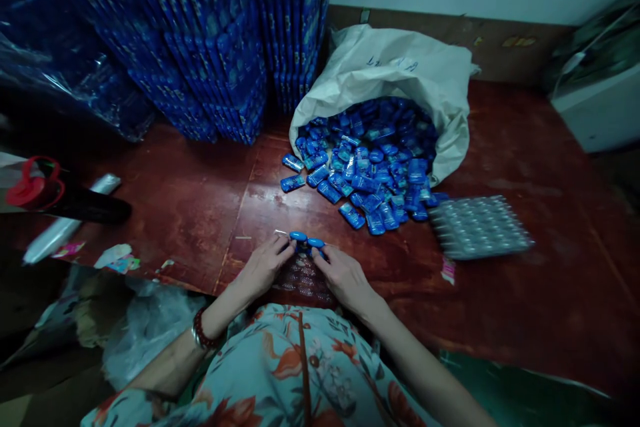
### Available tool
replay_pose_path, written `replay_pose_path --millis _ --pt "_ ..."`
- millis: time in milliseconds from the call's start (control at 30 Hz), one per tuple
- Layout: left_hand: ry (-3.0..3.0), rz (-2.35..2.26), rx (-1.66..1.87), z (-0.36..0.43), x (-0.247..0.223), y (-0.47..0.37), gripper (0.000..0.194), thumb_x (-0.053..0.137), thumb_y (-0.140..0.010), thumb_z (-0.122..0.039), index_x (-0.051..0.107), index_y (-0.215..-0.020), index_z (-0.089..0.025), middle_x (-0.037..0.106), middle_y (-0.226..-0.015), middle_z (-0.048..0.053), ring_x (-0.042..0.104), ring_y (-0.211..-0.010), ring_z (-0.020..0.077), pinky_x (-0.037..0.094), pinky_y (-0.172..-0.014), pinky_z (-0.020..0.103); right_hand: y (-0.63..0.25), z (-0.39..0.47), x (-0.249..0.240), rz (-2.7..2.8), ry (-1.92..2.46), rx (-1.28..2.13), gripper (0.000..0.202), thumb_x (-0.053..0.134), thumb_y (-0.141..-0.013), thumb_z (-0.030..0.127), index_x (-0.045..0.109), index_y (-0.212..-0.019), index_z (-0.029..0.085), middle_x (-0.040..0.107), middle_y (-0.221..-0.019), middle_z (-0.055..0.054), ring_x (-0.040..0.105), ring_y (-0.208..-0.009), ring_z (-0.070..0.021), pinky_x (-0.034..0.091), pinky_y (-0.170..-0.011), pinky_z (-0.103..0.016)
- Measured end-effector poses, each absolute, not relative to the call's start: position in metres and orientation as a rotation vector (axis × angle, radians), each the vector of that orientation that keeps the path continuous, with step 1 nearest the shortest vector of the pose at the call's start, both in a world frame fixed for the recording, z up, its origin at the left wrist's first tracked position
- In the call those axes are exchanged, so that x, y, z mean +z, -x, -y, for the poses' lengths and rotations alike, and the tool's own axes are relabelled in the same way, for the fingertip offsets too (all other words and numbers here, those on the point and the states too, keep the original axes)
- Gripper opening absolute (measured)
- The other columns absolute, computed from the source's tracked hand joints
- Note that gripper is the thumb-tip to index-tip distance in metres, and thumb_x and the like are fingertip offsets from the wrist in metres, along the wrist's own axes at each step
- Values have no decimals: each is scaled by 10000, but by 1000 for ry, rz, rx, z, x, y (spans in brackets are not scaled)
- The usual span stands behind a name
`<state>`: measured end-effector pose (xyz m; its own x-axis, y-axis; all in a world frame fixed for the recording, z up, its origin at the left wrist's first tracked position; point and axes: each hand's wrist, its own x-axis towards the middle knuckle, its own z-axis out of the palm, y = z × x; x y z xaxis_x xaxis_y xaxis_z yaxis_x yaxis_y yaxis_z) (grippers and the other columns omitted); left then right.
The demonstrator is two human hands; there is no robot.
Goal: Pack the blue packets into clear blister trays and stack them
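Close to my body, a clear plastic tray with rows of moulded pockets (pixel 303 283) lies on the table. Small blue rounded packets (pixel 299 236) sit at its far edge, between my hands. My left hand (pixel 270 259) has thumb and fingers closed on the left packet. On the other side, my right hand (pixel 345 277) pinches the right packet (pixel 315 242). Fingers partly cover the packets below these two. Beyond my hands, a pile of blue packets (pixel 367 183) spills from the mouth of a white woven sack (pixel 390 53).
A stack of clear trays (pixel 480 227) stands on the red-brown table (pixel 540 307) to the right. Tall stacks of filled blue packs (pixel 200 47) rise at the back left. A dark bottle with a red lid (pixel 90 205) lies at the left beside a plastic roll (pixel 60 233).
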<state>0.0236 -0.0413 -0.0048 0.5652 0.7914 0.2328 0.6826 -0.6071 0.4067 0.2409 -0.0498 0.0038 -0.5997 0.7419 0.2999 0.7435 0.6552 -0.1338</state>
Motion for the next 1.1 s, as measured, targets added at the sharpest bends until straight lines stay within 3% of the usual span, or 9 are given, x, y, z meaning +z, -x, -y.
replay_pose_path --millis 167,333,467,600,733,800,867,1000,1100 --pt "-2647 -1158 295 32 2 -34 295 431 -880 -108 529 -1156 -145 579 -1096 128 528 -1014 229 498 -826 378 -220 38 16 2780 1172 -50 182 507 -844 111 609 -994 128 617 -816 -88 580 -732 -188 501 -644 -305" --pt "-2775 -1124 296 22 -1 -34 275 456 -875 -114 555 -1130 -142 593 -1048 117 540 -931 225 488 -790 371 -216 40 6 2630 1198 -116 234 510 -840 113 605 -1053 114 636 -840 -91 598 -730 -189 504 -642 -298" --pt "-2692 -1199 659 22 -4 -25 326 479 -893 -194 520 -1217 -199 581 -1087 105 539 -951 220 472 -770 344 -240 47 -4 2272 1218 -29 310 455 -901 175 549 -1196 157 629 -1038 -102 614 -902 -160 495 -762 -247" --pt "-2280 -1478 1092 -7 -3 -22 257 433 -923 -239 557 -1142 -187 568 -1028 84 551 -922 176 462 -796 292 -273 33 -8 1884 1647 17 309 412 -922 239 544 -1200 210 599 -1053 -81 601 -908 -154 487 -763 -252" --pt "-2238 -1736 772 -69 -7 -31 364 532 -870 -332 524 -1192 -161 531 -1109 120 515 -989 239 446 -849 365 -287 0 -15 1999 2007 18 364 473 -883 313 529 -1216 175 523 -1164 -145 535 -985 -251 476 -747 -341" --pt "-2325 -1752 502 -93 -11 -38 444 577 -837 -364 508 -1224 -156 523 -1132 140 496 -1006 276 440 -849 405 -285 -11 -20 2142 2050 -11 382 489 -867 277 517 -1229 160 491 -1204 -172 513 -974 -265 462 -759 -368" --pt "-2394 -1712 368 -106 -17 -44 391 533 -867 -330 519 -1216 -155 536 -1113 146 494 -1006 280 438 -851 413 -281 -15 -26 2208 2056 -42 390 469 -859 210 505 -1241 144 504 -1176 -178 505 -947 -260 453 -773 -377" --pt "-2348 -1616 439 -93 -23 -39 310 417 -921 -249 532 -1189 -143 576 -1075 143 529 -996 254 447 -866 401 -285 -1 -38 2192 1943 54 435 409 -845 129 461 -1276 109 573 -1018 -150 516 -942 -250 442 -849 -391" --pt "-2126 -1509 690 -59 -21 -17 294 400 -929 -258 525 -1173 -152 600 -1105 119 560 -1024 218 454 -894 365 -295 23 -39 1986 1772 321 409 365 -902 214 405 -1304 153 596 -1052 -122 569 -968 -225 471 -850 -371"
